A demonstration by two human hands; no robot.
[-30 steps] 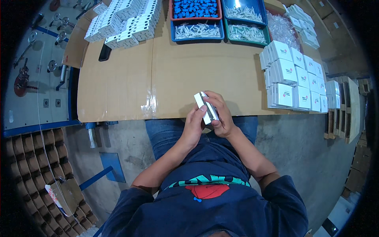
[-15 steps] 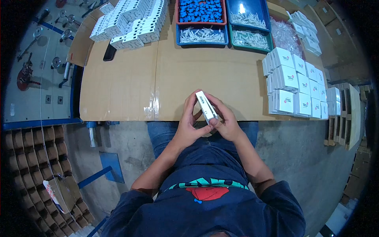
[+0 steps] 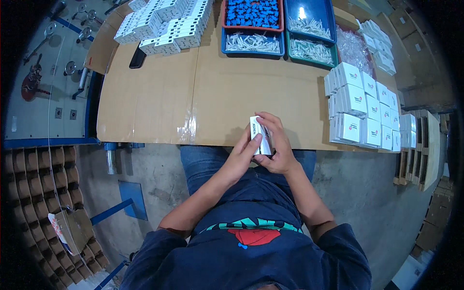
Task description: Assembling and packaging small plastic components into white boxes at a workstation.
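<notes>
One small white box (image 3: 254, 126) is held over the near edge of the cardboard sheet (image 3: 145, 106), at about its middle; the left hand (image 3: 241, 157) grips it from one side, thumb on its face, and the right hand (image 3: 279, 152) closes round the other, so both grip the same piece, probably to keep it steady and easy to turn; at the sheet's right end stand white packs (image 3: 351, 99), about twelve labelled faces showing in three rows of four, more behind uncounted, presumably stacked to save room; toward the sheet's far left lies one dark phone (image 3: 137, 58), apart from the hands; along its far edge sit four trays, one red tray (image 3: 253, 30), two blue trays (image 3: 253, 54) and one green tray (image 3: 309, 63), likely sorting blue pieces (image 3: 253, 14) from pale sticks (image 3: 309, 50), both too many to count; at its far left corner rise white blocks (image 3: 159, 24), also uncountable, seemingly piled clear of the middle.
</notes>
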